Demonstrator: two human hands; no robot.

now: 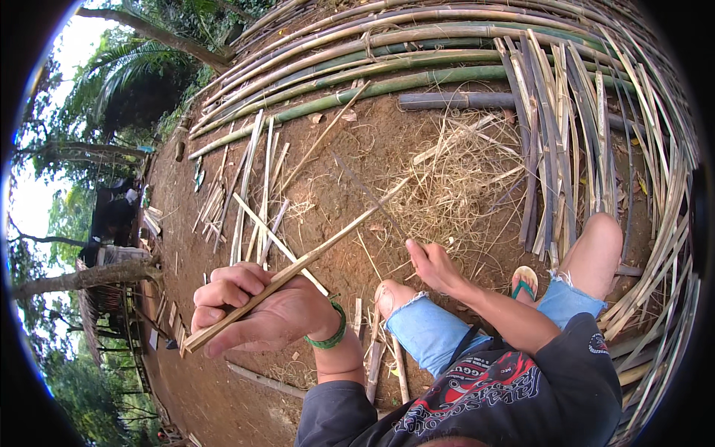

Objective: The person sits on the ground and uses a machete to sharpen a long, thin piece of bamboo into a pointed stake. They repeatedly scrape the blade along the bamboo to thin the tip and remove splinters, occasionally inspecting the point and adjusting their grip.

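My left hand (257, 309), palm turned up, has its fingers curled round a long, narrow bamboo strip (339, 240). The strip slants from the lower left, across the palm, up toward the middle of the view; its near end looks layered or split. A green woven band (331, 331) circles that wrist. My right hand (434, 267) is closed on a knife, the handle hidden inside the fist. Its long, thin, dark blade (360, 181) points up and left and crosses the strip near its far part; whether they touch I cannot tell.
Pale shavings (465, 175) are heaped on the brown ground ahead. Split bamboo slats (555, 134) lie stacked at right, beside long bent strips (663, 216). Whole green bamboo poles (387, 88) lie across the back. Loose strips (253, 186) are scattered at left. My sandalled foot (524, 285) is near the slats.
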